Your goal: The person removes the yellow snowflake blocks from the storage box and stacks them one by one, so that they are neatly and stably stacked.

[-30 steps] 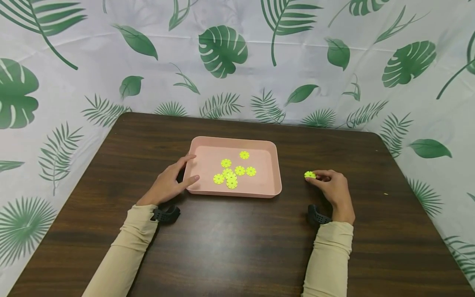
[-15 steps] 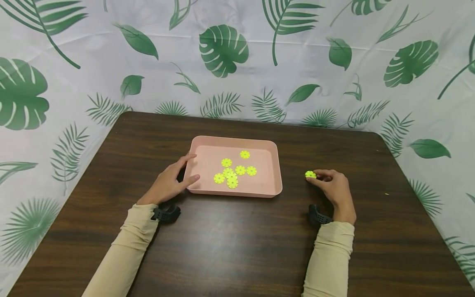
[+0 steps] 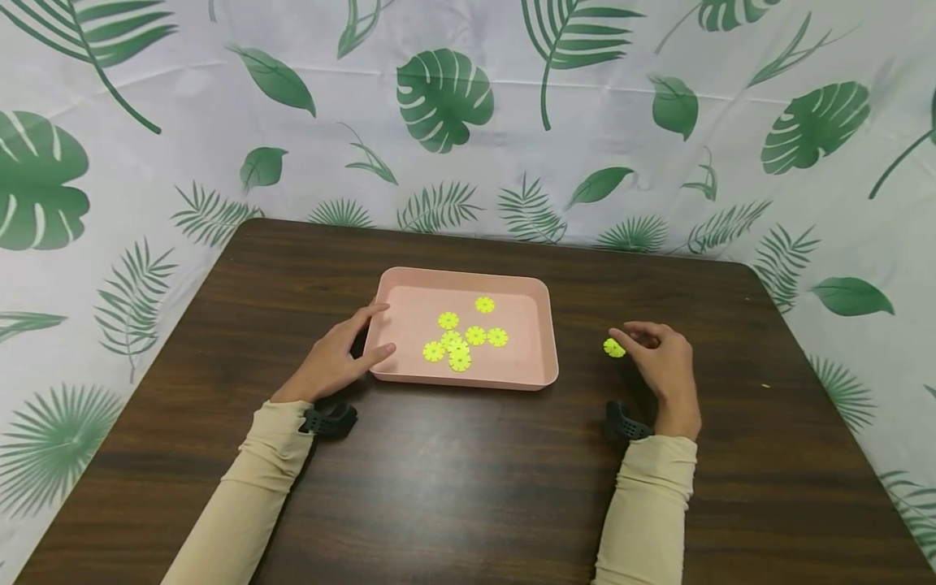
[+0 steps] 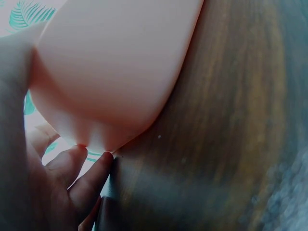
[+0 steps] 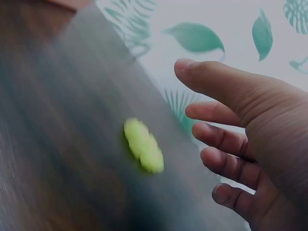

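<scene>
At the left end of a pink tray [image 3: 512, 380], my left hand [image 3: 332, 357] grips the rim, thumb and index finger reaching over it. In the left wrist view, other fingertips [image 4: 107, 158] touch the tray's outer wall. Several bright yellow notched discs lie flat inside, some overlapping; a lone disc [image 3: 484, 305] sits farther back. To the right of the tray, another yellow notched disc [image 3: 613, 348] lies on the table. My right hand [image 3: 664, 361] is just above and beside it, holding nothing. The right wrist view shows that disc [image 5: 143, 146] apart from the fingers.
The dark wood-grain table [image 3: 468, 487] extends around the tray. A leaf-printed cloth [image 3: 307, 146] hangs behind its far edge. A tiny yellowish speck [image 3: 765, 386] lies to the right of my right hand. Black bands [image 3: 331, 421] are on both wrists.
My right hand has let go of the yellow notched disc and lifted its fingers slightly off it, leaving it on the table. The left hand has kept its hold on the tray.
</scene>
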### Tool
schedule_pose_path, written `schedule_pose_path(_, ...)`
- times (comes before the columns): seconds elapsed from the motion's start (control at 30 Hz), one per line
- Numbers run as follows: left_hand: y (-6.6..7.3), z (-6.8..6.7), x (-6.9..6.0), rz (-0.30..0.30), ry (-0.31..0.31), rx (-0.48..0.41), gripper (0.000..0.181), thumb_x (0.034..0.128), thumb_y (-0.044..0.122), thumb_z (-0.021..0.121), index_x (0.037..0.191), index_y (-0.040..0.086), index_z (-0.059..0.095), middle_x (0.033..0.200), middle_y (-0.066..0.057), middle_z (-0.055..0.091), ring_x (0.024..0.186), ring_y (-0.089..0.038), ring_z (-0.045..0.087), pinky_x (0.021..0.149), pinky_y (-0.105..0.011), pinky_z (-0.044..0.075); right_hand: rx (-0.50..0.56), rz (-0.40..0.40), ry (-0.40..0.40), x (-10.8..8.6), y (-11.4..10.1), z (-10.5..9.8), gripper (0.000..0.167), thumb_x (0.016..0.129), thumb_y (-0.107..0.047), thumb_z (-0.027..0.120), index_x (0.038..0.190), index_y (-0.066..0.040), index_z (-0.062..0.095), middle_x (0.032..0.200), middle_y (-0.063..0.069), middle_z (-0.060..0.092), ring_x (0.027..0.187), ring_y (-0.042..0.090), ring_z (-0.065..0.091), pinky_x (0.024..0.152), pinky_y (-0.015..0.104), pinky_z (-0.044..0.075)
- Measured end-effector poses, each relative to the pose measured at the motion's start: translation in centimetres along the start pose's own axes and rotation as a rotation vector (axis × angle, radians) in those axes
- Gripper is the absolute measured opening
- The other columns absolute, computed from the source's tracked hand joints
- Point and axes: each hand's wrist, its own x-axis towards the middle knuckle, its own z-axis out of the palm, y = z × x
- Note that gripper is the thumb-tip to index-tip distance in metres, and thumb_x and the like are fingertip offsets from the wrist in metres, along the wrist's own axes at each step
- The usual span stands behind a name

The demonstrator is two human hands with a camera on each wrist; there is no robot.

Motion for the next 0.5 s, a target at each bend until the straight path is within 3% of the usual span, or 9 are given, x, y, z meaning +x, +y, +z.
schedule_pose_path(0.27,-0.1,0.3,0.0,0.009,-0.002,-0.006,0.077,0.0985,0.054,0.063,0.164,0.027,0.031,0.167,-0.004,0.032,0.150,-0.038,0.034,0.114,-0.072,0.028,0.074,-0.107,-0.003,0.9,-3.4,2.6,0.042,0.096,-0.032,0.077,0.120,0.001,0.074,0.102,0.016,0.067,0.087,0.021,0.057,0.070,0.022,0.044)
schedule_pose_path(0.5,0.1,0.0,0.0,0.001,0.012,-0.005,0.077,0.0979,0.054,0.063,0.163,0.026,0.032,0.167,-0.006,0.032,0.149,-0.040,0.035,0.113,-0.072,0.027,0.141,-0.166,-0.055,1.7,-7.0,6.3,0.037,0.094,-0.026,0.079,0.118,0.003,0.075,0.099,0.017,0.065,0.088,0.025,0.057,0.078,0.032,0.047)
